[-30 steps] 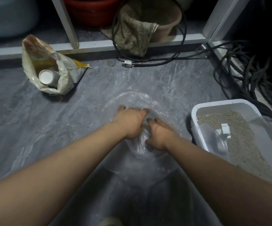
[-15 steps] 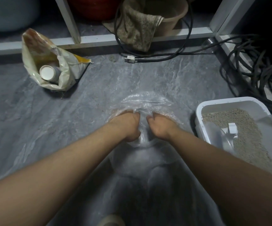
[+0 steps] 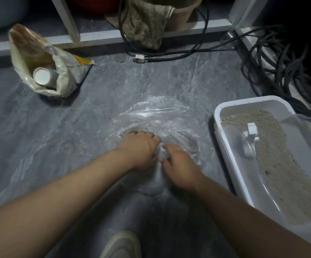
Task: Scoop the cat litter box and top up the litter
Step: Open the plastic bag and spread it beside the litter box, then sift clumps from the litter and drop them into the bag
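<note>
Gripping the clear plastic bag (image 3: 156,116) with both hands, we work low over the grey marbled floor (image 3: 39,146). Our left hand (image 3: 141,149) is curled shut on a gathered fold of the film, knuckles up. Our right hand (image 3: 178,166) sits just beside it, fingers pinched closed on the same bunched fold, so the two hands nearly touch. The rest of the bag lies spread and crumpled on the floor beyond and beneath the hands.

To our right, the white litter box (image 3: 225,142) stands on the floor, near the bag but apart from it. A band of tan litter (image 3: 281,164) runs along its length, with bare plastic showing beside it on the near wall side. A pale scoop (image 3: 247,144) lies inside the box, partly on the litter.

At far left, an open yellowish litter sack (image 3: 44,58) slumps against the white shelf frame (image 3: 95,37), with a white cup (image 3: 43,76) lying in its mouth. A black cable with a white plug (image 3: 139,59) trails along the shelf base. A coil of dark cables (image 3: 281,71) lies behind the box. The toe of a light shoe (image 3: 121,244) shows at the bottom edge.
</note>
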A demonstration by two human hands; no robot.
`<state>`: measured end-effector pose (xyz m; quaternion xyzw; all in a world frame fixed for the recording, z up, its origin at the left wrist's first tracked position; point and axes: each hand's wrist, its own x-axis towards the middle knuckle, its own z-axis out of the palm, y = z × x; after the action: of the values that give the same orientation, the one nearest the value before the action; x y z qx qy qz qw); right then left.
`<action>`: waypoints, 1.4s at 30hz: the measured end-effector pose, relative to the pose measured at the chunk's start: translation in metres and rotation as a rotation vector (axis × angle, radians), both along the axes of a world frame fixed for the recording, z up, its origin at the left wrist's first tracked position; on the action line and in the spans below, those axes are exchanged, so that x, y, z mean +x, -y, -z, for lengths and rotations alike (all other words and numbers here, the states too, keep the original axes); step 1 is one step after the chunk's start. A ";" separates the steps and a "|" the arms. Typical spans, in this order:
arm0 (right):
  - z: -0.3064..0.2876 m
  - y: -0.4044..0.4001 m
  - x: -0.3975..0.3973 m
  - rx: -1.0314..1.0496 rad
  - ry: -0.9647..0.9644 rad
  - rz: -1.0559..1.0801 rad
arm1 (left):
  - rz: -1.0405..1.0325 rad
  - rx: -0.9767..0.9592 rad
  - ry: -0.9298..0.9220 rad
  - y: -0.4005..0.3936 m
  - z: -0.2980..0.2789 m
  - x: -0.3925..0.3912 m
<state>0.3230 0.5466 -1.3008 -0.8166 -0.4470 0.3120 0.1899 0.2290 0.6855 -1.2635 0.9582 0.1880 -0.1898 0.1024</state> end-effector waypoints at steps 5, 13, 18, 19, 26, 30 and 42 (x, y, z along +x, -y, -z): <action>-0.015 0.008 0.010 0.045 -0.174 0.394 | -0.070 -0.220 -0.068 0.012 0.004 0.000; -0.041 -0.015 0.035 0.131 -0.789 0.864 | -0.109 -0.353 -0.188 0.035 0.018 -0.003; -0.045 -0.009 0.030 0.159 -0.807 0.789 | 0.031 -0.177 -0.102 0.046 0.025 -0.002; -0.043 -0.005 0.028 0.125 -0.698 0.725 | 0.049 -0.149 -0.102 0.048 0.025 0.000; -0.020 0.027 0.019 -0.156 -0.412 0.418 | 0.080 -0.119 -0.184 0.063 0.026 0.007; -0.026 0.032 0.021 -0.057 -0.392 0.457 | 0.077 -0.079 -0.179 0.064 0.023 0.010; -0.129 0.104 0.080 0.302 -0.573 0.995 | -0.170 -0.413 0.113 0.073 0.003 0.059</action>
<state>0.4028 0.4430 -1.1723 -0.7753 0.0194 0.3263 0.5404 0.2880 0.6127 -1.2669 0.9067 0.2193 -0.1610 0.3224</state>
